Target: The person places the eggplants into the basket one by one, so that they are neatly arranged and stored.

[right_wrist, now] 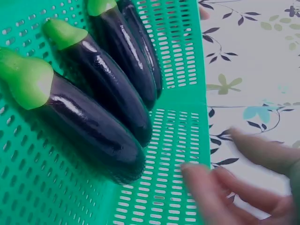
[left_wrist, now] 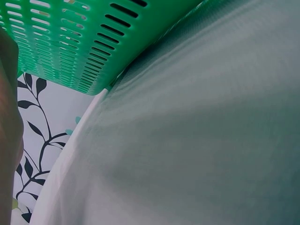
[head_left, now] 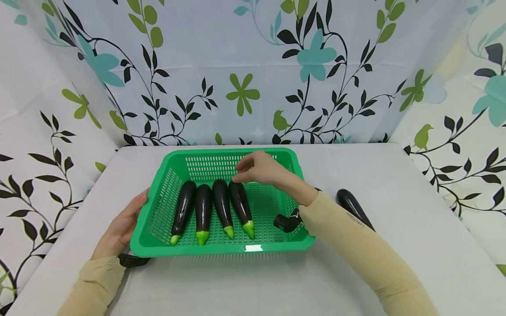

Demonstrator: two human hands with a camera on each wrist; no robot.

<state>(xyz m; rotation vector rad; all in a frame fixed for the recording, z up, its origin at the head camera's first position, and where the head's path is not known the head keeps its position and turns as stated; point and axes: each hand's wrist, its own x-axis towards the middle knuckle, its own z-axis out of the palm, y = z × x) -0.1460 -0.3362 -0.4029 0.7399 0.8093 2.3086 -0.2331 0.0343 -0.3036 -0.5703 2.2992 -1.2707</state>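
Observation:
A green plastic basket [head_left: 253, 248] with slotted walls stands in front of me, and several dark eggplants [head_left: 203, 208] lie side by side in it, green stem ends toward me. My left hand [head_left: 124, 226] holds the basket by its left side, fingers partly hidden under the rim. Over the back of the basket, my right hand [head_left: 258, 169] hovers with bent fingers close to the dark end of the rightmost eggplant [head_left: 241, 204] there. The right wrist view shows its fingers [right_wrist: 201, 183] apart from the nearest eggplant [right_wrist: 93, 126], holding nothing.
One more eggplant [head_left: 352, 204] lies on the white tablecloth [head_left: 395, 184] right of the basket, partly covered by my right sleeve [head_left: 348, 237]. A floral-patterned curtain [head_left: 245, 52] hangs behind the table and along both sides. A white label [head_left: 254, 248] sits on the basket's front rim.

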